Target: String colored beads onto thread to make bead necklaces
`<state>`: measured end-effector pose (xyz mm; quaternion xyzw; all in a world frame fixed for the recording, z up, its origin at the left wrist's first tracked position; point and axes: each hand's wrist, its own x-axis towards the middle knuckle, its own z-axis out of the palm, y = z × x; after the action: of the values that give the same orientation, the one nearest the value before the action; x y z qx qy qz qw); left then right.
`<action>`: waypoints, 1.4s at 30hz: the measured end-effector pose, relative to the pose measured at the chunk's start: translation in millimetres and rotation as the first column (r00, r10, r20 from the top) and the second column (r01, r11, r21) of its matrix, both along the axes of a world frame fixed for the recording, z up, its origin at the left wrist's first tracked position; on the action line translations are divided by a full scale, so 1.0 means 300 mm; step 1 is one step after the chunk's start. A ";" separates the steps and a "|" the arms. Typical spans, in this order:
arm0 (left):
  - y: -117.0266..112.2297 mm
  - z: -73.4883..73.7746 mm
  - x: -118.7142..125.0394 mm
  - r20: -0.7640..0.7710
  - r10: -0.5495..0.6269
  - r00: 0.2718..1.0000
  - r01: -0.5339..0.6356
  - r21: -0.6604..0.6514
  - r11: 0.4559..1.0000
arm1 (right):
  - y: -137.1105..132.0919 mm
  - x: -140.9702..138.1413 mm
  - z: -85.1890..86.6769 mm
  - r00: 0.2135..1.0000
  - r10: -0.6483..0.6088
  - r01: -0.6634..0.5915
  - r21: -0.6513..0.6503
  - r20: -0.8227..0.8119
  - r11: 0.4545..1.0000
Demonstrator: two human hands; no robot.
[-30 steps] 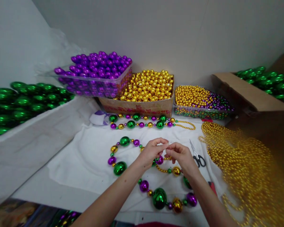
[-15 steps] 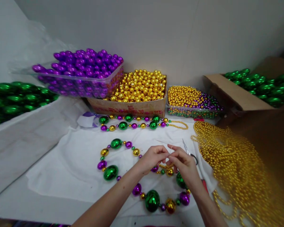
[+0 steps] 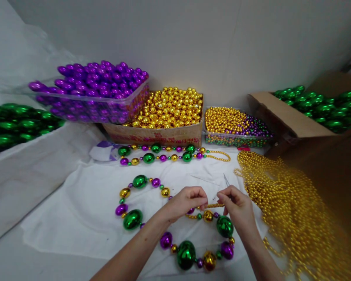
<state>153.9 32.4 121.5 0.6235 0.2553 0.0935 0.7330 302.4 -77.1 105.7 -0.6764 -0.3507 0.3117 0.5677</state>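
Note:
A necklace of large green, purple and gold beads (image 3: 186, 255) lies in a loop on the white cloth. Its small gold bead strand (image 3: 215, 205) stretches between my two hands at the loop's upper side. My left hand (image 3: 190, 200) has its fingers curled and pinched at the strand's left end. Thumb and fingers of my right hand (image 3: 236, 202) are pinched at the right end, a short gap away. Any thread in the fingertips is too fine to make out. Behind my right hand a scissor blade (image 3: 226, 180) shows; the handles are hidden.
A finished-looking bead necklace (image 3: 149, 157) lies farther back. Behind it stand a tub of purple beads (image 3: 87, 97), a carton of gold beads (image 3: 155, 134) and a tub of small mixed beads (image 3: 236, 136). Gold bead strands (image 3: 280, 203) heap at the right, by a cardboard box (image 3: 295, 117).
My hands were together at the fingertips and have moved apart, the right one to the right. The gold strand now shows straight between them. The view has shifted slightly.

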 end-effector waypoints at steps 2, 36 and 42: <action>0.003 -0.012 -0.008 0.022 0.035 0.999 -0.034 -0.050 0.998 | 0.003 0.019 -0.008 0.998 -0.030 0.031 0.013 -0.046 0.999; -0.025 0.013 -0.006 0.011 0.218 0.976 -0.217 0.133 0.967 | 0.014 -0.114 0.079 0.843 0.085 -0.207 0.174 0.531 0.963; -0.023 -0.002 -0.020 0.005 0.159 0.987 -0.158 0.171 0.972 | 0.025 -0.086 0.086 0.808 0.279 -0.364 0.067 0.518 0.929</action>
<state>148.0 25.6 120.8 0.6622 0.2986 0.1704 0.6658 276.5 -69.7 131.4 -0.6155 -0.6196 0.1879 0.4495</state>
